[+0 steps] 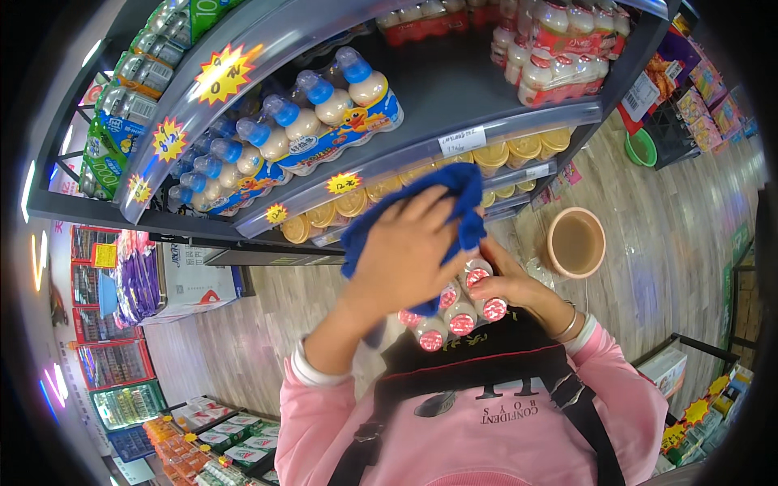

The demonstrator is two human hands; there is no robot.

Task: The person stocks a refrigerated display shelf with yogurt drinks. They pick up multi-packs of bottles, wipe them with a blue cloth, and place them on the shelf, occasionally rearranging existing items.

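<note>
My left hand [403,257] lies over a crumpled blue cloth [463,188], fingers bent on it and holding it. Just below the cloth, close to my chest, is a pack of small bottles [462,324] with shiny red-and-white foil tops. My right hand [523,285] grips this pack from its right side, the thumb across the tops. The cloth hangs over part of the bottles, and my left hand hides where the two touch.
A dark shelf [454,89] ahead holds packs of blue-capped bottles [332,105] and red-wrapped bottle packs [563,49]. Gold-lidded cups [490,155] line the tier below. On the wooden floor at right stands a bucket of murky water [576,243], with a green basket [640,148] beyond.
</note>
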